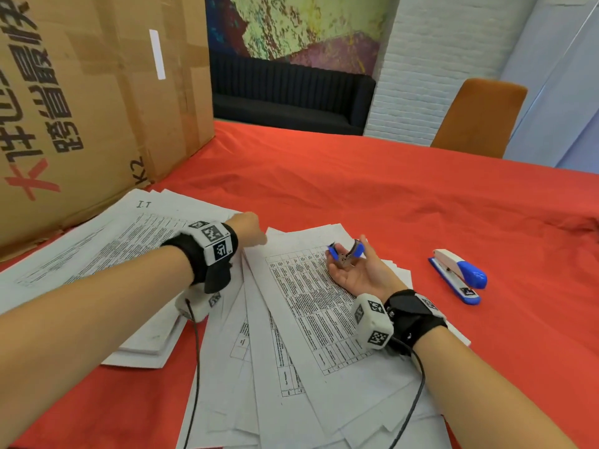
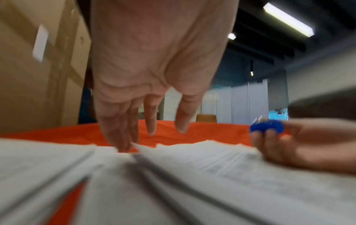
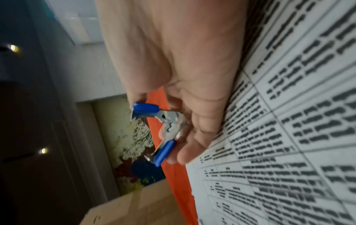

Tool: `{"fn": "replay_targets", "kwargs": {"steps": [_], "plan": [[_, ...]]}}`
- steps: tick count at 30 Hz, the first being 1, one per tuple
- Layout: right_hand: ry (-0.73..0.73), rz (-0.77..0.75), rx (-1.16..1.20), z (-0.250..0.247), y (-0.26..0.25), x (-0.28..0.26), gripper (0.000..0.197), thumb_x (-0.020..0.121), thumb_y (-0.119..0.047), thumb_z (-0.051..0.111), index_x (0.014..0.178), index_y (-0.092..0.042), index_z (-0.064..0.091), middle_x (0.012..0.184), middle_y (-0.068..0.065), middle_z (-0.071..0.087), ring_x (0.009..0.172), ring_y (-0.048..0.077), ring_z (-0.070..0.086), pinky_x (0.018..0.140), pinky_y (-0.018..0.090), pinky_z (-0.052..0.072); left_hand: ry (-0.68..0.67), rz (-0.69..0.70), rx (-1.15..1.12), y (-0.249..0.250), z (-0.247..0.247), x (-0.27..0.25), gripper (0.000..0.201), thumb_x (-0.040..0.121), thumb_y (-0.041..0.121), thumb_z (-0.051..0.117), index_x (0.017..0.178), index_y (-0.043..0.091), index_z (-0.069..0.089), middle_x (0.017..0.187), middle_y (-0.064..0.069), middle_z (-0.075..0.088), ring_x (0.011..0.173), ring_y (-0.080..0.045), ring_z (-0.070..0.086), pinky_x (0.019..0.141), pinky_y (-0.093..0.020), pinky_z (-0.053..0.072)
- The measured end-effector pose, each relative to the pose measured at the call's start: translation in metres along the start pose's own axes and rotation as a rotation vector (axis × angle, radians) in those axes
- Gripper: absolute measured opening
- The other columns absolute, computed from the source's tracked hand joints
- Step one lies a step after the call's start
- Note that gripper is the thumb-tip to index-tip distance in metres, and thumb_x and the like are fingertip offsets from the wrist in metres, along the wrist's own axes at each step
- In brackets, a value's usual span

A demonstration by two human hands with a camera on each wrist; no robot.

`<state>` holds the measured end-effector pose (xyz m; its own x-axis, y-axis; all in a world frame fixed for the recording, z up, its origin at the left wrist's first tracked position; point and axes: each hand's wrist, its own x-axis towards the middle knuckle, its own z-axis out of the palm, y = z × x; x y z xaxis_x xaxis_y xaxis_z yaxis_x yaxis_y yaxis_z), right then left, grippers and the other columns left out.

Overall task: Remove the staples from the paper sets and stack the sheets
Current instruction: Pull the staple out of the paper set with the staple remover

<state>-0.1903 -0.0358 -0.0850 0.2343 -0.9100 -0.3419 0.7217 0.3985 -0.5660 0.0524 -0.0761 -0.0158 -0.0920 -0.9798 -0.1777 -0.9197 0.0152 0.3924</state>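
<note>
1. Two hands in view. The right hand (image 1: 355, 270) lies palm-up on the printed sheets (image 1: 311, 312), thumb and fingers pinching one blue-handled staple remover (image 1: 345, 252), whose metal claws stand apart.
2. The left hand (image 1: 248, 230) hovers over the far edge of the paper, fingers (image 2: 123, 126) straight and loosely spread, tips pointing down at a sheet corner. Whether they actually touch the paper can't be told from the blurry wrist view.
3. Paper count: too many loose sheets to number, but they fall into two groups. One fanned-out spread of table-printed pages sits under the right hand, and a neater stack (image 1: 97, 254) lies under the left forearm.
4. One blue and white stapler (image 1: 458, 275) sits on the cloth just to the right of the right hand, clear of the paper.
5. Surface: a table with a wrinkled red cloth (image 1: 356, 189).
6. Room stuff: one big cardboard box (image 1: 97, 92) beyond the left hand, one orange chair (image 1: 479, 118) at the far table edge, a dark sofa (image 1: 291, 95) and a colourful wall painting (image 1: 308, 30) behind.
</note>
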Motion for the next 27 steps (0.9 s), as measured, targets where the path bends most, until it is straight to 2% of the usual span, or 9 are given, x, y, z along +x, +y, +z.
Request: {"fn": "replay_targets", "kwargs": {"steps": [3, 7, 12, 14, 17, 19, 21, 23, 27], "plan": [[-0.032, -0.017, 0.050, -0.004, 0.001, 0.002, 0.051, 0.093, -0.052, 0.047, 0.095, -0.003, 0.060, 0.097, 0.018, 0.064, 0.085, 0.028, 0.066, 0.069, 0.032, 0.060, -0.123, -0.026, -0.013, -0.014, 0.000, 0.006, 0.024, 0.085, 0.026, 0.066, 0.078, 0.005, 0.056, 0.074, -0.009, 0.053, 0.065, -0.024, 0.052, 0.059, -0.029, 0.048], [-0.009, -0.099, 0.105, -0.005, 0.001, 0.002, 0.046, 0.093, -0.046, 0.048, 0.080, -0.003, 0.056, 0.093, 0.017, 0.062, 0.078, 0.028, 0.070, 0.062, 0.027, 0.060, 0.064, 0.051, -0.294, -0.014, -0.002, 0.010, 0.003, 0.082, 0.010, 0.067, 0.083, 0.009, 0.064, 0.085, -0.010, 0.063, 0.070, -0.021, 0.059, 0.056, -0.026, 0.052], [-0.014, -0.169, 0.149, -0.003, 0.003, 0.000, 0.035, 0.083, -0.038, 0.058, 0.076, -0.005, 0.051, 0.106, 0.024, 0.058, 0.088, 0.036, 0.070, 0.066, 0.028, 0.061, -0.205, 0.000, -0.704, -0.006, 0.004, 0.002, 0.018, 0.085, 0.009, 0.067, 0.085, 0.016, 0.051, 0.097, -0.010, 0.056, 0.080, -0.024, 0.060, 0.073, -0.036, 0.053], [0.013, -0.154, 0.100, 0.002, 0.004, -0.005, 0.035, 0.083, -0.039, 0.058, 0.079, -0.005, 0.050, 0.096, 0.027, 0.066, 0.084, 0.035, 0.072, 0.062, 0.027, 0.060, -0.162, 0.024, -0.607, -0.007, 0.011, 0.004, 0.019, 0.084, 0.012, 0.069, 0.096, 0.015, 0.054, 0.105, -0.008, 0.057, 0.091, -0.025, 0.059, 0.080, -0.035, 0.051], [0.134, -0.178, -0.097, 0.010, 0.003, -0.005, 0.038, 0.091, -0.043, 0.052, 0.082, -0.006, 0.048, 0.086, 0.017, 0.064, 0.067, 0.026, 0.071, 0.052, 0.027, 0.058, 0.124, 0.033, -0.247, -0.006, 0.017, 0.004, 0.013, 0.084, 0.009, 0.063, 0.096, 0.009, 0.059, 0.096, -0.008, 0.057, 0.089, -0.026, 0.056, 0.066, -0.026, 0.045], [0.200, -0.173, -0.258, 0.016, 0.000, -0.004, 0.041, 0.091, -0.046, 0.053, 0.080, -0.007, 0.047, 0.089, 0.016, 0.059, 0.062, 0.022, 0.062, 0.047, 0.024, 0.054, 0.195, 0.045, -0.149, -0.007, 0.016, 0.007, 0.015, 0.084, 0.006, 0.058, 0.098, 0.005, 0.064, 0.102, -0.012, 0.061, 0.093, -0.027, 0.058, 0.068, -0.027, 0.042], [0.226, -0.197, -0.280, 0.021, -0.007, -0.001, 0.036, 0.092, -0.039, 0.054, 0.083, -0.004, 0.047, 0.087, 0.012, 0.053, 0.072, 0.023, 0.058, 0.049, 0.026, 0.057, 0.173, 0.148, -0.099, -0.006, 0.008, 0.004, 0.019, 0.085, 0.010, 0.059, 0.103, 0.006, 0.065, 0.099, -0.007, 0.058, 0.093, -0.023, 0.055, 0.071, -0.026, 0.039], [0.172, -0.221, -0.286, 0.029, -0.017, -0.001, 0.031, 0.092, -0.031, 0.056, 0.089, 0.000, 0.050, 0.095, 0.014, 0.052, 0.084, 0.026, 0.061, 0.065, 0.031, 0.061, 0.119, 0.276, -0.136, -0.006, -0.004, -0.001, 0.026, 0.085, 0.020, 0.061, 0.107, 0.008, 0.063, 0.096, -0.003, 0.056, 0.090, -0.021, 0.052, 0.074, -0.026, 0.039], [0.012, -0.293, -0.388, 0.056, -0.033, -0.010, 0.026, 0.093, -0.020, 0.056, 0.091, 0.006, 0.053, 0.094, 0.018, 0.056, 0.079, 0.025, 0.069, 0.073, 0.027, 0.059, 0.060, 0.426, -0.465, -0.008, -0.023, -0.018, 0.009, 0.073, 0.024, 0.054, 0.079, 0.017, 0.055, 0.079, -0.003, 0.056, 0.072, -0.021, 0.050, 0.059, -0.026, 0.039]]}}
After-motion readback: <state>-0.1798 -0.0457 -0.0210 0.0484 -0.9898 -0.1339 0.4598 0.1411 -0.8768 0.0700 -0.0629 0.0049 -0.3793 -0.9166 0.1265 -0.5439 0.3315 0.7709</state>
